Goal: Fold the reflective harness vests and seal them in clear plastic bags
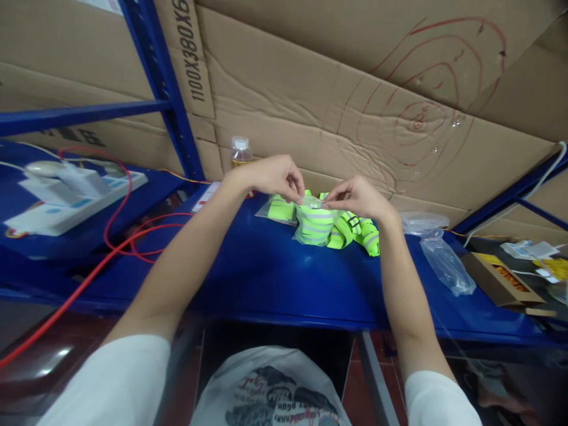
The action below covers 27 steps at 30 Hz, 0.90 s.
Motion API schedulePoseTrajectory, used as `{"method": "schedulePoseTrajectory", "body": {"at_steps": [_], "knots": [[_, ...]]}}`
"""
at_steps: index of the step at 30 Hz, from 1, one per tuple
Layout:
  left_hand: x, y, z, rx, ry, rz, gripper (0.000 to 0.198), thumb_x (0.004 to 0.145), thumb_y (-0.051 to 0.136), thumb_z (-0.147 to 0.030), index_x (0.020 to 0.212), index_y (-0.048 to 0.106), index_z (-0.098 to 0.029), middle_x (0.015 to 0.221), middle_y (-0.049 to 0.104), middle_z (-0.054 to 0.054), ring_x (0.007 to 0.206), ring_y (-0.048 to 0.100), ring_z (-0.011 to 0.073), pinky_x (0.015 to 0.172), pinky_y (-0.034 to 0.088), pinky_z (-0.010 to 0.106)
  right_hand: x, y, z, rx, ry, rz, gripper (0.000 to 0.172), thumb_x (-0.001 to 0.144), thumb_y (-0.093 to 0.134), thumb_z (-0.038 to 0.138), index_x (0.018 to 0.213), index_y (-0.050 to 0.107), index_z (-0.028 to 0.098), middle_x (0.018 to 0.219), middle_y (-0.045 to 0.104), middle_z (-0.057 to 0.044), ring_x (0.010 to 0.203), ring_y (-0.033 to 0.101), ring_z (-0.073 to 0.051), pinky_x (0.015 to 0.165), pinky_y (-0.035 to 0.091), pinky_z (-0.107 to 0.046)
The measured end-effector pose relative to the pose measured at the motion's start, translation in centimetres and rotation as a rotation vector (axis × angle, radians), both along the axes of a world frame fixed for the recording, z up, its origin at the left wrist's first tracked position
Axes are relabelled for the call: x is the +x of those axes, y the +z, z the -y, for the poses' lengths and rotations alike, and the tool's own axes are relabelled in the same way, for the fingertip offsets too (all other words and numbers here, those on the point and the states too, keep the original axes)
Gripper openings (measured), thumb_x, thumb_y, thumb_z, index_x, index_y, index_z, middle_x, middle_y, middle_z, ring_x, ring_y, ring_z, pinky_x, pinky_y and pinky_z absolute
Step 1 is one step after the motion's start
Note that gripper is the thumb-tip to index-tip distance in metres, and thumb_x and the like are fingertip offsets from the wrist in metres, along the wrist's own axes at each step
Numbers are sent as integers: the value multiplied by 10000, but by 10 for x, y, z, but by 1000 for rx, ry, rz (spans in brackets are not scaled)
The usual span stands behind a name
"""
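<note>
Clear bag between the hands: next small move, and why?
I'd probably slide the right hand along the top edge of the clear bag, pressing it flat, while the left hand steadies the other end. Both hands pinch that edge at separate spots, with striped yellow-green straps inside below. Whether it's already closed, I can't tell.

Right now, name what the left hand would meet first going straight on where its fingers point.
Most likely the clear bag of yellow-green straps, whose top edge the left hand seems to pinch; depth is unclear.
</note>
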<state>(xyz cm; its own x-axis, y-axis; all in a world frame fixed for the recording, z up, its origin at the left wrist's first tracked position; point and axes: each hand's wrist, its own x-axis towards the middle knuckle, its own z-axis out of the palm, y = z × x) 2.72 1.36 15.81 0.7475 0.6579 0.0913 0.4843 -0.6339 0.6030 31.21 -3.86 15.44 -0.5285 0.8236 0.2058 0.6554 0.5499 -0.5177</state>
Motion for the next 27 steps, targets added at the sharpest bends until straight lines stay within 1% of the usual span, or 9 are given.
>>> {"method": "schedulePoseTrajectory", "body": {"at_steps": [3, 5, 7, 10, 12, 15, 17, 21, 27], "knots": [[-1, -1, -2, 40, 0, -14, 306, 765, 883, -417, 949, 877, -173, 840, 838, 75, 763, 767, 197, 731, 533, 272, 3, -1, -2, -42, 17, -32, 577, 795, 847, 700, 907, 861, 134, 771, 773, -75, 666, 599, -161, 640, 458, -294], [-1, -1, -2, 88, 13, -23, 263, 776, 868, -396, 930, 883, -183, 815, 831, 65, 747, 754, 187, 727, 519, 268, 2, -1, -3, -51, 18, -34, 591, 776, 859, 706, 930, 849, 136, 763, 761, -66, 654, 591, -157, 620, 448, -287], [0, -1, -1, 128, 21, -30, 232, 790, 850, -374, 926, 886, -190, 806, 825, 57, 747, 744, 180, 740, 512, 270, -3, -2, -1, 2, 14, -28, 592, 774, 876, 687, 1005, 843, 143, 795, 765, -65, 682, 611, -167, 632, 455, -287], [4, 0, 4, 152, -2, -35, 244, 811, 824, -367, 968, 891, -193, 834, 824, 56, 782, 737, 183, 782, 510, 282, -15, -2, 4, 113, 36, -14, 526, 835, 862, 614, 1101, 839, 160, 940, 806, -93, 795, 675, -205, 710, 491, -305], [7, 1, 7, 160, -26, -37, 280, 830, 808, -390, 1007, 890, -190, 850, 822, 58, 800, 728, 188, 799, 505, 287, -23, -2, 9, 130, 61, 8, 423, 889, 819, 542, 1075, 845, 162, 957, 817, -97, 819, 694, -218, 740, 494, -315], [11, 1, 11, 172, -40, -31, 331, 853, 793, -442, 1028, 881, -175, 845, 811, 61, 779, 704, 181, 782, 490, 284, -29, 0, 14, 117, 70, 43, 316, 928, 753, 450, 985, 846, 153, 852, 806, -80, 766, 687, -208, 728, 473, -310], [12, 1, 12, 161, -33, -16, 360, 860, 787, -472, 1016, 871, -159, 826, 801, 67, 743, 686, 171, 743, 476, 278, -28, 2, 16, 117, 65, 53, 300, 935, 724, 422, 961, 840, 147, 807, 796, -71, 737, 678, -197, 718, 465, -302], [14, 1, 13, 169, -26, -3, 368, 854, 780, -483, 962, 857, -141, 787, 788, 71, 697, 670, 165, 681, 448, 270, -26, 3, 16, 128, 59, 68, 267, 933, 703, 380, 970, 838, 152, 796, 792, -64, 732, 678, -190, 721, 468, -295], [13, 4, 16, 280, -50, -22, 307, 850, 775, -449, 912, 865, -163, 755, 776, 45, 695, 657, 160, 699, 428, 272, -28, 2, 18, 124, 49, 30, 248, 902, 744, 383, 951, 836, 158, 833, 800, -71, 749, 680, -195, 735, 473, -303]]}}
